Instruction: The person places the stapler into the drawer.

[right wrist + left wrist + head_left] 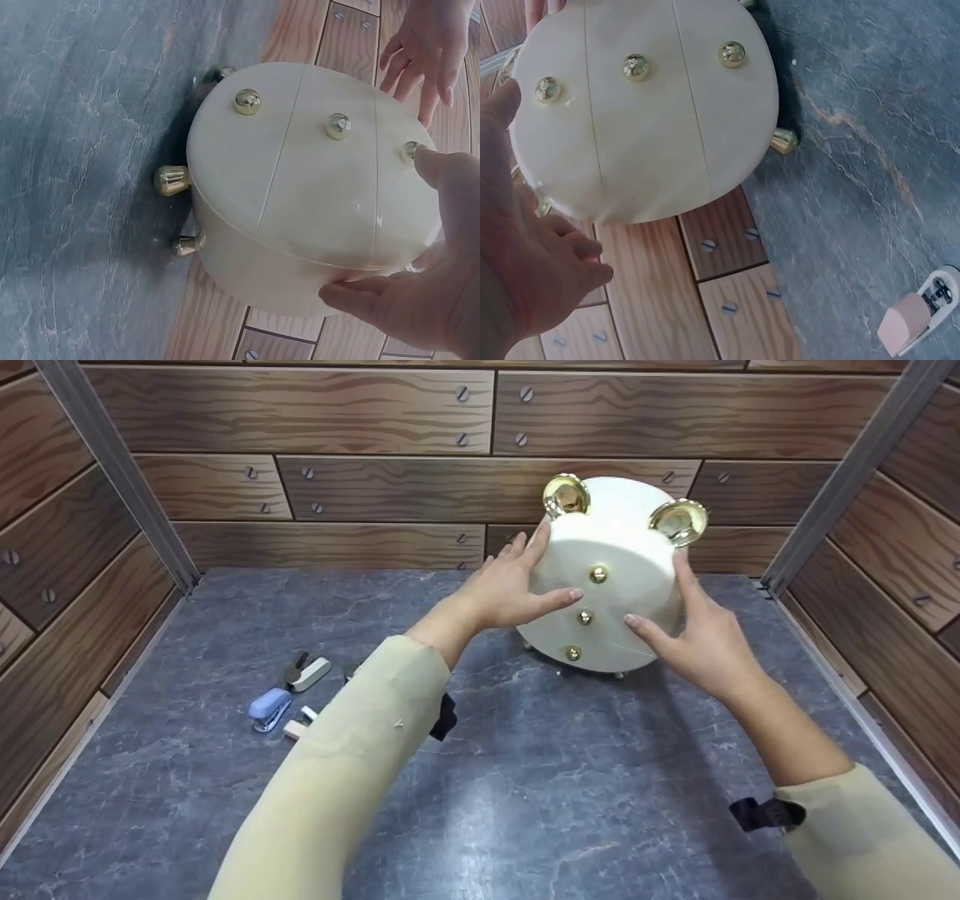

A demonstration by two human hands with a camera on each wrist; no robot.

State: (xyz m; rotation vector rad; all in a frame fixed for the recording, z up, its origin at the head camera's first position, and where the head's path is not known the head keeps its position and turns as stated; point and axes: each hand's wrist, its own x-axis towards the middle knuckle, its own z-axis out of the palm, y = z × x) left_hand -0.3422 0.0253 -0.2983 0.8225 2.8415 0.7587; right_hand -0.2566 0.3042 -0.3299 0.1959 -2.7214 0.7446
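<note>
Head cam gives us the cream drawer box (622, 585) standing toward the back of the table (480, 780), right of centre, smack between the left hand (510, 585) and right hand (705, 645). Its face is roundish, so we can't really call a long axis, but the gold knobs (585, 617) line up top to bottom. Both hands are apart, fingers loose, one per flank, not clamped on anything. We'd say the right's nearer: its fingers seem to meet the side wall; we can't tell whether the left touches.
</note>
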